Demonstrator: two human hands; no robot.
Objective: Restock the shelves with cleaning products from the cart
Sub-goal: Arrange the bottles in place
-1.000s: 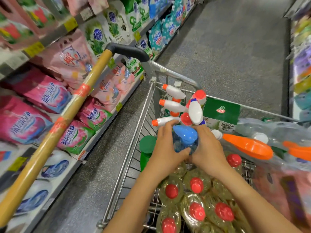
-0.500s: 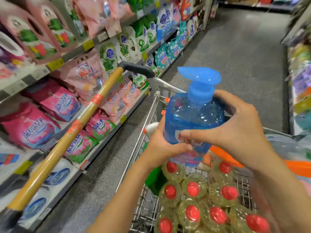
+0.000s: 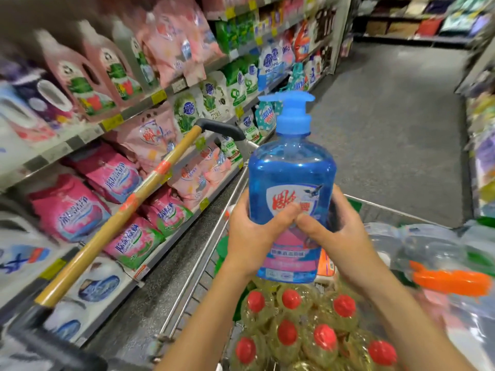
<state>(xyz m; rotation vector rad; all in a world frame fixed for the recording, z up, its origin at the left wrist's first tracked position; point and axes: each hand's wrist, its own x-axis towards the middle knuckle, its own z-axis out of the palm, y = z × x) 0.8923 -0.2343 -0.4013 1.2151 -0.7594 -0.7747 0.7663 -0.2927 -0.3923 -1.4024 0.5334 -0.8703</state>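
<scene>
A blue pump bottle with a blue dispenser head and a red-and-white label stands upright in the air above the wire cart. My left hand grips its left side, thumb across the label. My right hand grips its right side, thumb meeting the left one on the front. Below the bottle, the cart holds several yellow bottles with red caps.
Shelves full of pink, green and white detergent bags and jugs run along the left. The cart's wooden handle slants across them. Clear bottles with orange parts lie in the cart's right side. A grey aisle floor stretches ahead.
Both hands have lifted the blue pump bottle out of the cart and raised it upright in front of me. The view has tilted up toward the shelves and aisle.
</scene>
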